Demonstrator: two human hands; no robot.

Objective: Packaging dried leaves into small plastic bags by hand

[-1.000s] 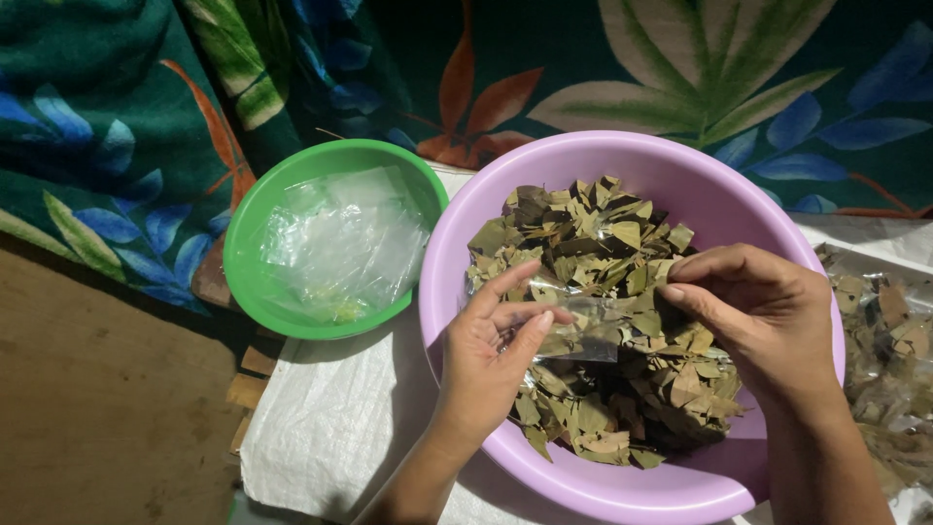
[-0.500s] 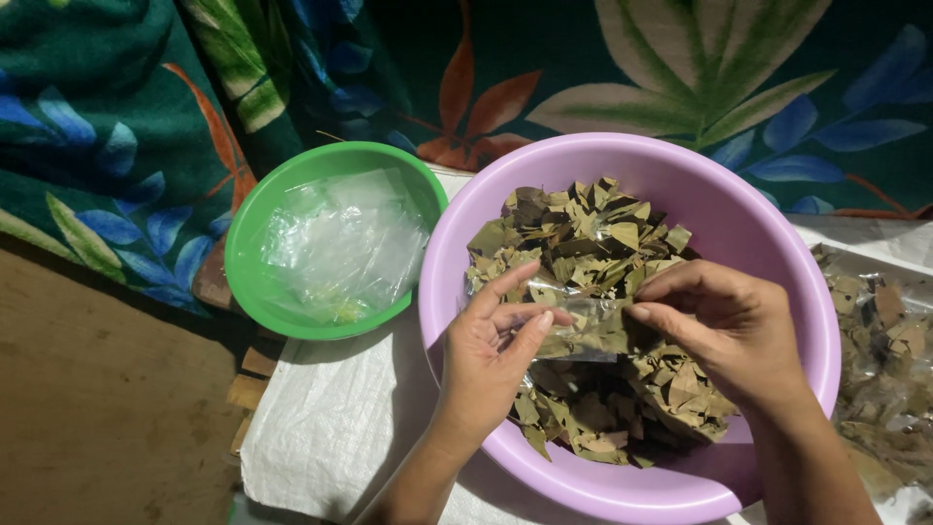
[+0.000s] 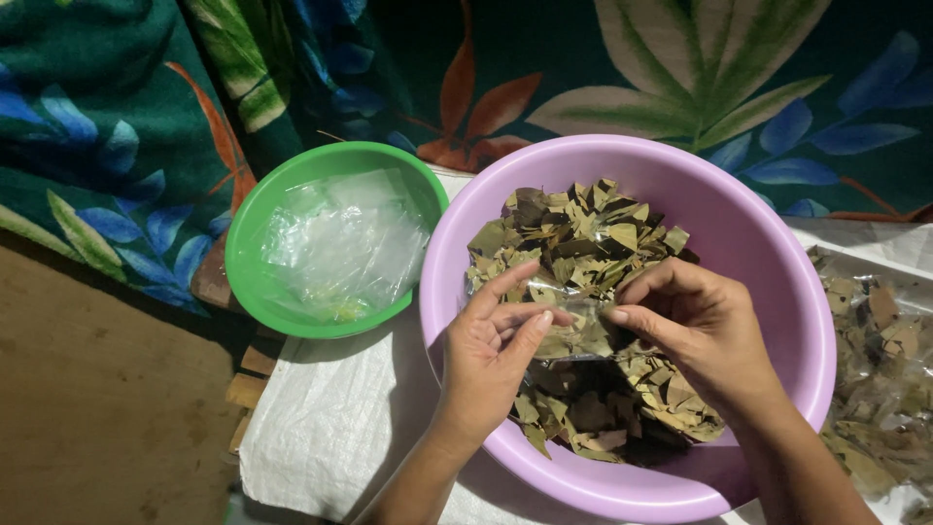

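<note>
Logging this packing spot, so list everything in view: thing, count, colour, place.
purple basin: one, right of centre, on the white sack
dried leaves: a heap, olive-brown, in the purple basin
small clear bag: one, partly filled with leaves, held over the basin
green bowl: one, left of the basin
clear bags: a pile, in the green bowl
packed leaf bags: several, right edge
white sack: one, underneath
floral cloth: dark green, behind
left hand: fingers pinching the bag
right hand: fingers pinching the bag
</note>
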